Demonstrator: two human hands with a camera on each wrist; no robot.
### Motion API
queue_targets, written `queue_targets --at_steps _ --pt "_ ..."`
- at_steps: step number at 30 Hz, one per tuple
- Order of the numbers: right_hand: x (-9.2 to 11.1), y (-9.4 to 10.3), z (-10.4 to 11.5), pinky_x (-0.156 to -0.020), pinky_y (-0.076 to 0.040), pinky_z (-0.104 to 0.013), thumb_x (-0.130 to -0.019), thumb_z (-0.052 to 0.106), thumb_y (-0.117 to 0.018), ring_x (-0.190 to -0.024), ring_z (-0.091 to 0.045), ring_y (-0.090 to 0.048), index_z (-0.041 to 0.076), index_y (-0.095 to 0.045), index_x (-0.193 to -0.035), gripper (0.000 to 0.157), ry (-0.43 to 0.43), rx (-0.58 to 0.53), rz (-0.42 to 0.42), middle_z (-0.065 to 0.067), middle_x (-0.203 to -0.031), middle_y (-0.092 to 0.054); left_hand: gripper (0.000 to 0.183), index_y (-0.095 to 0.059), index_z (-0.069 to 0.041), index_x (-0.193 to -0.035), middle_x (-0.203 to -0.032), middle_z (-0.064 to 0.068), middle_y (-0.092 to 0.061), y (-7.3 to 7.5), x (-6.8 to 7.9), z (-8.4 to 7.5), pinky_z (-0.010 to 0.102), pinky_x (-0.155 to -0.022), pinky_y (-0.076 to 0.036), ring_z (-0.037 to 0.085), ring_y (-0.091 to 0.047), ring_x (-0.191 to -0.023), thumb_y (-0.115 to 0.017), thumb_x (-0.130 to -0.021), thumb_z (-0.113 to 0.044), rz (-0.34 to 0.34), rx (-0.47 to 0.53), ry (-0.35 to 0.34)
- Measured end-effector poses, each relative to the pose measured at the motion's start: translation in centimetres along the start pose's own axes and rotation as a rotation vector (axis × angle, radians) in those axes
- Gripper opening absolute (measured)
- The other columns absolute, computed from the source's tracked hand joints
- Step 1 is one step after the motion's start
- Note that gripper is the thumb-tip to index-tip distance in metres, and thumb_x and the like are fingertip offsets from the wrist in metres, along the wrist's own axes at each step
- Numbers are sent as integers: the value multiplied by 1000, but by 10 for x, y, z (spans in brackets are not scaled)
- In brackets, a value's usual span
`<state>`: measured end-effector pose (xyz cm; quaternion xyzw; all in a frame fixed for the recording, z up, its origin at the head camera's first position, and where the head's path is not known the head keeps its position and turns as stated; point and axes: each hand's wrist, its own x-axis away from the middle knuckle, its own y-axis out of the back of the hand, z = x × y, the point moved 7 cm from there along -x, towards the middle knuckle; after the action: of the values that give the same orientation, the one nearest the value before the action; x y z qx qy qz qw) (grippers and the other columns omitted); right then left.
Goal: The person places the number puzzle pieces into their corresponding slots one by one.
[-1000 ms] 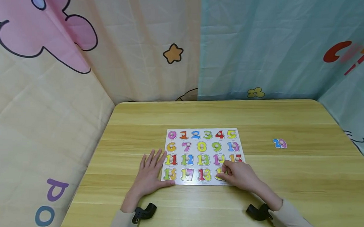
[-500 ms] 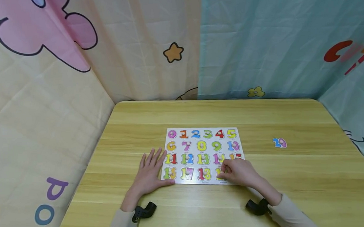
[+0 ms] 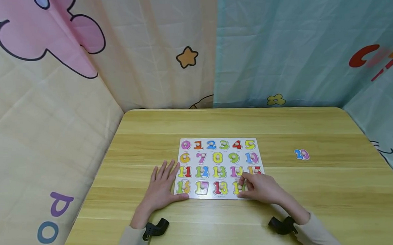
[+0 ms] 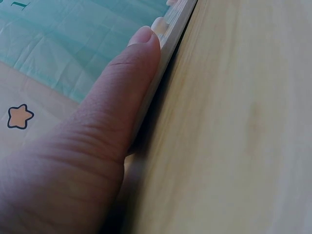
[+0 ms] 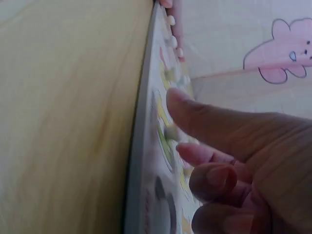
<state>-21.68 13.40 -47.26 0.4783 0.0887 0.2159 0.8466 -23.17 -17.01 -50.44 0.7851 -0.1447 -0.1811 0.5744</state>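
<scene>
A white number-puzzle board [image 3: 192,152] lies on the table with knobbed number pieces in rows. My left hand [image 3: 161,188] rests spread at its left end, the thumb [image 4: 131,68] along the front edge. At the front right, my right hand [image 3: 263,188] is over the 19 piece [image 3: 236,188], which sits in the board. Thumb and forefinger stand apart on either side of its wooden knob [image 5: 171,132], with a gap showing in the right wrist view. The other fingers curl in. A bare grey recess [image 5: 165,204] shows beside the 19.
A blue and pink 20 piece [image 3: 302,154] lies alone on the wooden table [image 3: 334,182], right of the board. Patterned curtains [image 3: 262,46] hang behind the table and at both sides. Each wrist carries a black camera mount [image 3: 156,228].
My right thumb and forefinger have spread apart from the 19's knob, and the right wrist has shifted slightly right. The left hand and the board stay in place.
</scene>
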Motion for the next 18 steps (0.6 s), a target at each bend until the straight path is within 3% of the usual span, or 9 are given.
queue_targets --at_steps 3,7,11,14,18 --pt "6 20 -19 -45 -29 -22 -81 40 -74 -51 -7 -40 19 -60 -90 28 -33 -111 -46 9 -60 -45 111 -19 -14 -153 -157 10 -14 1 0 0 52 -111 2 32 -3 -143 -51 -71 -82 -4 7 -4" --pt "16 63 -68 -45 -34 -24 -90 32 -67 -54 -11 -43 11 -62 -96 23 -129 -191 -248 1 -65 -48 111 -18 -14 -153 -157 10 -14 1 0 0 52 -111 2 32 -4 -142 -51 -71 -82 -12 7 -9" --pt "33 98 -123 -44 -36 -25 -96 28 -58 -54 -10 -43 -1 -59 -109 33 -244 -196 -407 -7 -71 -50 111 -19 -14 -153 -157 10 -15 -1 0 2 53 -111 2 32 -4 -142 -50 -71 -82 -14 0 -9" --pt "44 110 -152 -45 -37 -26 -97 30 -55 -55 -10 -44 -6 -56 -117 41 -321 -175 -434 -10 -76 -52 110 -19 -14 -153 -157 10 -15 -2 0 2 54 -111 1 33 -4 -142 -51 -71 -82 -15 3 -9" --pt "51 116 -172 -47 -38 -27 -97 32 -54 -59 -14 -46 -8 -53 -119 45 -383 -130 -413 -11 -80 -53 110 -20 -14 -153 -156 11 -16 -1 0 1 55 -110 0 34 -5 -142 -52 -72 -81 -22 12 -16"
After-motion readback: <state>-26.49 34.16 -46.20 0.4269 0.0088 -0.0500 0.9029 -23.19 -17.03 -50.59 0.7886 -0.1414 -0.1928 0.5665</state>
